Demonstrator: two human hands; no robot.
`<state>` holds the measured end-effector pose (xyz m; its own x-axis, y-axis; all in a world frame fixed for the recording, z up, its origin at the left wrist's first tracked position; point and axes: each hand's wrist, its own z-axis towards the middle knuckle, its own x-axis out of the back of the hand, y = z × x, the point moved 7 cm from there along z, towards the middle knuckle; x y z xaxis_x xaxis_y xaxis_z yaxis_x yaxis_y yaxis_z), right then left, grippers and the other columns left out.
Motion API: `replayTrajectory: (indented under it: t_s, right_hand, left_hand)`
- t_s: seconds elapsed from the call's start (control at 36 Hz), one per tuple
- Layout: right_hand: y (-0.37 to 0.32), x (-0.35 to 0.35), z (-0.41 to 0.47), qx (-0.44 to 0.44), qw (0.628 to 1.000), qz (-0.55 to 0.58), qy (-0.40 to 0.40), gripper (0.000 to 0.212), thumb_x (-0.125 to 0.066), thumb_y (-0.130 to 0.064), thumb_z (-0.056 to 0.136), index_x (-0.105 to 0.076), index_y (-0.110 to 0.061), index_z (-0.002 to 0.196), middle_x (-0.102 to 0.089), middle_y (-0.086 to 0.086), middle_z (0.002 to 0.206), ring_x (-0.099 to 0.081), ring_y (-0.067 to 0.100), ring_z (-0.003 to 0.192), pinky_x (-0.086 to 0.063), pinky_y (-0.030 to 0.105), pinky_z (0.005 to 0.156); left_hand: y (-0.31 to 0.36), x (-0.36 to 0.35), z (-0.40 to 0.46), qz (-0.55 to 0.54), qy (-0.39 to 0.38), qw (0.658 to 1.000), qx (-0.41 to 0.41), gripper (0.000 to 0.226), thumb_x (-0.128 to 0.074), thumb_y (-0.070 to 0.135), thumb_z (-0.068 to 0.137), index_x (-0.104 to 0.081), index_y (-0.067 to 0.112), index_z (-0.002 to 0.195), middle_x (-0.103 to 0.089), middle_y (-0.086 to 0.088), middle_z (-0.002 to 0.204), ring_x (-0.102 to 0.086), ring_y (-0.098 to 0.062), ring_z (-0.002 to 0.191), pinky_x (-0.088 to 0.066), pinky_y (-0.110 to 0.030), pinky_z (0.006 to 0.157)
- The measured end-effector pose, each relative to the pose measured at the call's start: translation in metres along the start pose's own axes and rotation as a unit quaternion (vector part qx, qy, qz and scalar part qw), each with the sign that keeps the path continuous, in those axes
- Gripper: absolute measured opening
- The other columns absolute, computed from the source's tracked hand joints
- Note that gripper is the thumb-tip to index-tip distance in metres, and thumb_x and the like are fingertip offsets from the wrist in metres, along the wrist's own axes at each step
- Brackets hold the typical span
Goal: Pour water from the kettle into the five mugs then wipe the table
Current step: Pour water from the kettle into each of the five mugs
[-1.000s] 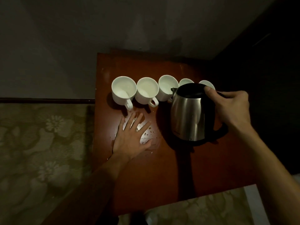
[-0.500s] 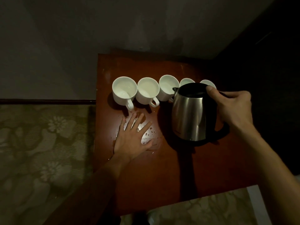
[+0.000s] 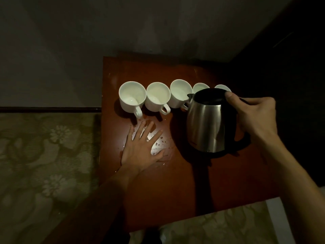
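Several white mugs stand in a row at the back of the brown table [image 3: 175, 187]: the leftmost mug [image 3: 132, 95], a second mug [image 3: 158, 96], a third mug [image 3: 180, 93], and two more partly hidden behind the kettle. The steel kettle [image 3: 210, 124] is upright, lid open, spout close to the third mug. My right hand [image 3: 255, 117] grips its black handle. My left hand [image 3: 142, 148] lies flat, fingers spread, on a puddle of spilled water [image 3: 158, 147] in front of the left mugs.
A grey wall rises behind the table. Patterned floor covering [image 3: 45, 155] lies to the left and below the table's front edge. Dark furniture [image 3: 290, 59] stands at the right. The table's left edge is close to my left hand.
The kettle has shifted slightly, staying upright near the third mug. My left hand stays flat on the wet spot.
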<state>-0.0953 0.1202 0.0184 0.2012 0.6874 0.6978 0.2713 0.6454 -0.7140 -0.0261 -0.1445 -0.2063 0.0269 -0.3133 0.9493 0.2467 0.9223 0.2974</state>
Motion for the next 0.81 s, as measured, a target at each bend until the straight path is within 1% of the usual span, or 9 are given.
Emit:
replayTrajectory:
  t_s: [0.08,0.17,0.22,0.33,0.42,0.5,0.56,0.67,0.81]
  right_hand:
    - [0.001,0.000,-0.001,-0.009,1.000,0.008,0.004,0.045,-0.076,-0.056,0.093,-0.084,-0.016,0.113,-0.081,-0.001,0.096,-0.078,0.012,0.083,-0.055,0.026,0.065]
    - [0.002,0.000,-0.002,-0.006,1.000,0.004,0.002,0.043,-0.076,-0.055,0.094,-0.084,-0.017,0.113,-0.080,-0.003,0.096,-0.076,0.008,0.081,-0.055,0.022,0.062]
    - [0.002,-0.001,-0.003,-0.005,1.000,0.006,-0.002,0.044,-0.076,-0.054,0.094,-0.083,-0.016,0.115,-0.081,-0.003,0.098,-0.078,0.010,0.085,-0.055,0.022,0.064]
    - [0.007,-0.001,-0.004,-0.017,1.000,0.013,0.002,0.047,-0.077,-0.055,0.092,-0.082,-0.016,0.117,-0.080,-0.004,0.102,-0.079,0.011,0.093,-0.066,0.036,0.081]
    - [0.008,0.000,-0.004,-0.021,1.000,0.012,0.007,0.047,-0.079,-0.057,0.090,-0.083,-0.017,0.115,-0.081,-0.003,0.101,-0.079,0.013,0.094,-0.066,0.040,0.084]
    - [0.007,0.000,-0.004,-0.021,1.000,0.008,0.009,0.046,-0.078,-0.057,0.091,-0.083,-0.018,0.114,-0.080,-0.005,0.100,-0.079,0.012,0.093,-0.066,0.039,0.082]
    - [0.006,0.001,-0.004,-0.022,1.000,0.013,0.010,0.045,-0.078,-0.057,0.091,-0.084,-0.017,0.113,-0.081,-0.003,0.100,-0.079,0.012,0.092,-0.064,0.035,0.079]
    - [0.002,0.002,-0.003,-0.015,1.000,0.010,0.010,0.046,-0.078,-0.056,0.093,-0.084,-0.015,0.115,-0.082,-0.002,0.100,-0.079,0.010,0.089,-0.063,0.029,0.076]
    - [-0.003,0.003,0.000,-0.007,1.000,0.007,0.016,0.041,-0.078,-0.057,0.093,-0.085,-0.019,0.107,-0.081,-0.003,0.089,-0.075,0.002,0.068,-0.051,0.015,0.056]
  left_hand:
    - [0.001,0.000,0.000,-0.002,0.002,1.000,-0.002,0.071,-0.038,0.074,0.090,-0.044,0.041,0.153,-0.025,-0.003,0.169,-0.011,-0.025,0.159,-0.011,-0.059,0.125]
    - [0.000,-0.002,0.000,0.008,-0.006,1.000,-0.003,0.072,-0.035,0.075,0.091,-0.040,0.042,0.155,-0.022,-0.003,0.170,-0.009,-0.025,0.159,-0.008,-0.059,0.125]
    - [0.000,-0.003,0.000,0.008,-0.009,1.000,-0.002,0.072,-0.035,0.076,0.091,-0.040,0.042,0.155,-0.021,-0.002,0.170,-0.009,-0.025,0.159,-0.007,-0.058,0.126]
    - [0.001,-0.001,0.000,0.005,-0.006,1.000,-0.002,0.072,-0.036,0.075,0.091,-0.041,0.042,0.155,-0.023,-0.003,0.170,-0.010,-0.025,0.159,-0.009,-0.058,0.125]
    - [0.001,0.000,0.000,0.002,0.003,1.000,-0.003,0.071,-0.037,0.074,0.091,-0.043,0.041,0.154,-0.026,-0.003,0.169,-0.013,-0.025,0.158,-0.010,-0.058,0.126]
    - [0.000,-0.001,0.000,0.003,0.004,1.000,-0.003,0.071,-0.037,0.074,0.091,-0.043,0.041,0.154,-0.025,-0.003,0.169,-0.013,-0.025,0.158,-0.007,-0.056,0.126]
    - [0.000,-0.001,0.000,0.004,-0.002,1.000,-0.001,0.071,-0.036,0.075,0.091,-0.042,0.042,0.154,-0.024,-0.002,0.170,-0.012,-0.024,0.159,-0.005,-0.055,0.126]
    - [0.000,-0.001,0.000,0.001,-0.001,1.000,0.000,0.071,-0.036,0.075,0.090,-0.043,0.042,0.154,-0.024,-0.003,0.170,-0.011,-0.024,0.159,-0.008,-0.056,0.126]
    - [0.000,-0.001,0.000,0.005,-0.007,1.000,0.001,0.072,-0.036,0.075,0.091,-0.042,0.042,0.154,-0.024,-0.002,0.169,-0.011,-0.024,0.159,-0.007,-0.056,0.126]
